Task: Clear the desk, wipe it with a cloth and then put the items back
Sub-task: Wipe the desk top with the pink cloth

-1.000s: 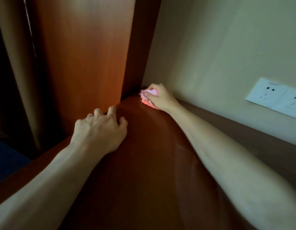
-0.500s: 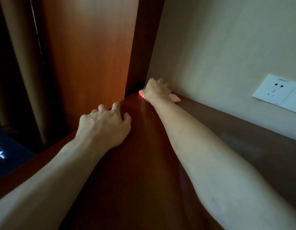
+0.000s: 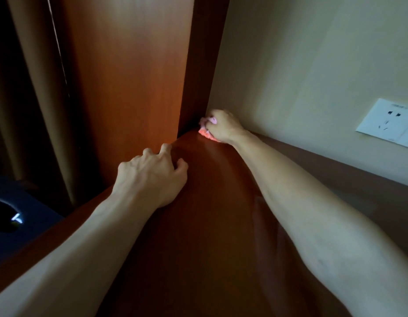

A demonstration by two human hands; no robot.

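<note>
Pink cloth (image 3: 206,131): upper centre of frame, bunched in desk (image 3: 221,225) back corner, vs. against the wall 0.5 s ago. Wipe step ongoing; corner pass. Right hand (image 3: 223,128): arm extended, fingers curled round cloth. Left hand (image 3: 152,177): braced on desk edge, frame centre, fingers bent, slightly spread.

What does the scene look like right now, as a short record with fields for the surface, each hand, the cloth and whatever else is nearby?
surface: dark wooden desk, no items in view on it
right hand: stretched to the far corner, closed on the cloth
pink cloth: bunched, pressed on the desk where wooden panel meets wall
left hand: resting on the desk's left edge, fingers curled, holding nothing
wall socket: white, on the right above the desk
curtain: hanging at left
lighting: dim
</note>
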